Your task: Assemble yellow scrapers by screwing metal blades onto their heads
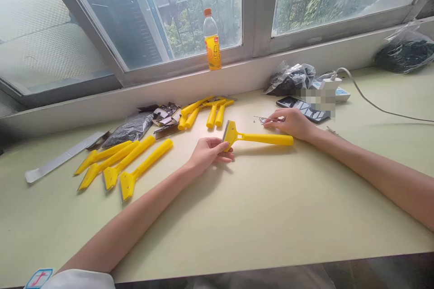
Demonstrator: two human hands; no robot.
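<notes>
My left hand (213, 150) grips the head of a yellow scraper (261, 138) between thumb and fingers, its handle pointing right. A metal blade edge shows along the head. Behind the handle's end, my right hand (288, 123) has its fingertips down at a small pile of screws (261, 120) on the table; whether it pinches one is too small to make out. Several more yellow scrapers (145, 162) lie in a row to the left. Another group of yellow scraper handles (212, 115) rests behind my left hand.
A black phone (301, 109), a white charger (331, 83) with a cable and plastic bags (290, 79) lie at the back right. Dark packaging (166, 115), a grey bag (130, 128) and a pale strip (64, 158) lie left. A bottle (212, 45) stands on the sill.
</notes>
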